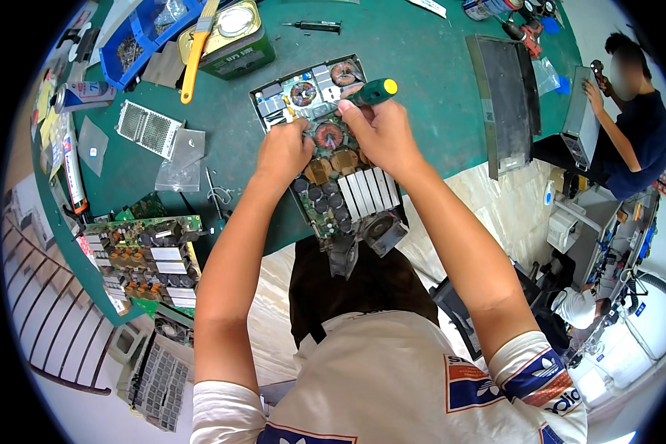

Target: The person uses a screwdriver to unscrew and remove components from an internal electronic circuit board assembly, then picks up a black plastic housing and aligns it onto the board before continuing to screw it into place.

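Right hand [383, 132] wrapped round green screwdriver [368, 92] with yellow end, over upper part of uncovered circuit unit [331, 170]; screwdriver tip hidden
Left hand [285, 150] curled at unit's left edge, cannot tell whether clamped on anything
Circuit unit on green table [414, 44], lower end past near table edge; copper-coloured coils [329, 135], silver heat sinks [368, 194] showing
Metal cover [507, 103] to right, yellow-handled brush [194, 63] by green tin [238, 61] upper left, circuit boards [144, 255] lower left
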The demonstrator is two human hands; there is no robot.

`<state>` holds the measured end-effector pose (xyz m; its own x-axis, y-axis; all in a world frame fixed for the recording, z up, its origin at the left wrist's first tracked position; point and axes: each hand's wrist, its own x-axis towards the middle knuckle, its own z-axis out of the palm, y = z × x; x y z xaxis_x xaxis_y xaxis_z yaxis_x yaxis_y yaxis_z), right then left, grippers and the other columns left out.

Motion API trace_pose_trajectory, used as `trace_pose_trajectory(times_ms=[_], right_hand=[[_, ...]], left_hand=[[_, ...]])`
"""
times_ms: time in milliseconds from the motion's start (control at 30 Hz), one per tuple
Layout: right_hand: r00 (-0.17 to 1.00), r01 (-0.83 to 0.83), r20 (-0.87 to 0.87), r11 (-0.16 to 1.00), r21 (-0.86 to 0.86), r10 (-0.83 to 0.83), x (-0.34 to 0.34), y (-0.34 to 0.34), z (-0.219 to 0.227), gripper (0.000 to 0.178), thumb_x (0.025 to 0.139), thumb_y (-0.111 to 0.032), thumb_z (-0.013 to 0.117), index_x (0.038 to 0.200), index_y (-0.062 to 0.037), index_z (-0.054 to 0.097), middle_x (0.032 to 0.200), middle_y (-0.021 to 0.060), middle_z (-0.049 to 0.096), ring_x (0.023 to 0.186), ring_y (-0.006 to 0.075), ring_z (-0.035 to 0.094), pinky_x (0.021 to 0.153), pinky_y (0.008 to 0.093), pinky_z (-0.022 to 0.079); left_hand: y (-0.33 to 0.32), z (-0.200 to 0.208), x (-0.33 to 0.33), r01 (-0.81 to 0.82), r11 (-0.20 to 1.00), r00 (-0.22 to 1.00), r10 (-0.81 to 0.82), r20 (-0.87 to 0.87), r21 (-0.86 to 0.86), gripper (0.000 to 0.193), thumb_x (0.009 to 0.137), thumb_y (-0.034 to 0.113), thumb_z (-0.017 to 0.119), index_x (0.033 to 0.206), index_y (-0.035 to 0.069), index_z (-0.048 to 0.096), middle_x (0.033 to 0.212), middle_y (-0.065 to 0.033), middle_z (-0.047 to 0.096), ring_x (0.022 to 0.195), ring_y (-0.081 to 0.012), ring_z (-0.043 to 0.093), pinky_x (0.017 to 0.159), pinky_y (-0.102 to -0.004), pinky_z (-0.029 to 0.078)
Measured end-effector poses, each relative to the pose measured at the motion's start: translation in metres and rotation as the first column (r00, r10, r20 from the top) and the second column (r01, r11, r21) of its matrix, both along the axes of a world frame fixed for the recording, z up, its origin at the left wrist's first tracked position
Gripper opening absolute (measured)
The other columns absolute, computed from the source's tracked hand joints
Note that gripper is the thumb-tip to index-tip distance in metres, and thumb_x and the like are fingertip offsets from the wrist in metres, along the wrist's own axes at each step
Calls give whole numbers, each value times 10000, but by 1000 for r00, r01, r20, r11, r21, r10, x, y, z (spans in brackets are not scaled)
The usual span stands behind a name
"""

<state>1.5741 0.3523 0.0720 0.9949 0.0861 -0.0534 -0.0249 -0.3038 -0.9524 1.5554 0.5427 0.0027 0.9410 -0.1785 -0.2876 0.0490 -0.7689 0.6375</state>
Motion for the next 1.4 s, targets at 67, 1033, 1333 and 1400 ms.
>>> trace_pose_trajectory(times_ms=[67, 1033, 1333, 1400], right_hand=[[1000, 2, 1, 1000, -2, -2, 2, 1, -4, 233, 957, -186, 685, 1000, 42, 663, 819, 167, 710, 743, 202, 723, 641, 340, 555], [991, 7, -134, 1000, -4, -8, -2, -11, -14, 214, 1011, -187, 635, 1099, 8, 636, 894, 75, 726, 766, 72, 644, 657, 249, 517], [989, 23, -148, 999, -27, -27, 3, -13, -22, 236, 1015, -206, 627, 1106, 12, 642, 909, 102, 736, 845, 125, 710, 721, 267, 562], [988, 31, -148, 999, -31, -35, 6, -14, -23, 247, 1017, -210, 624, 1108, 18, 645, 910, 107, 738, 850, 135, 719, 735, 272, 570]], left_hand=[[-1, -1, 1, 20, 1000, 1000, -21, 6, 6, 259, 809, 147, 656, 1036, 51, 734, 853, -259, 710, 829, -431, 702, 795, -501, 572], [-2, 0, 15, 160, 978, 987, -158, -19, 135, 195, 828, 158, 638, 925, 23, 741, 846, -287, 700, 836, -444, 701, 808, -513, 572], [0, -6, 19, 158, 979, 987, -155, -32, 125, 257, 825, 148, 643, 1022, 32, 760, 870, -277, 695, 839, -441, 692, 845, -498, 559], [-1, -2, 20, 162, 977, 987, -159, -33, 137, 251, 828, 143, 637, 1017, 34, 760, 867, -282, 692, 839, -446, 690, 843, -502, 558]])
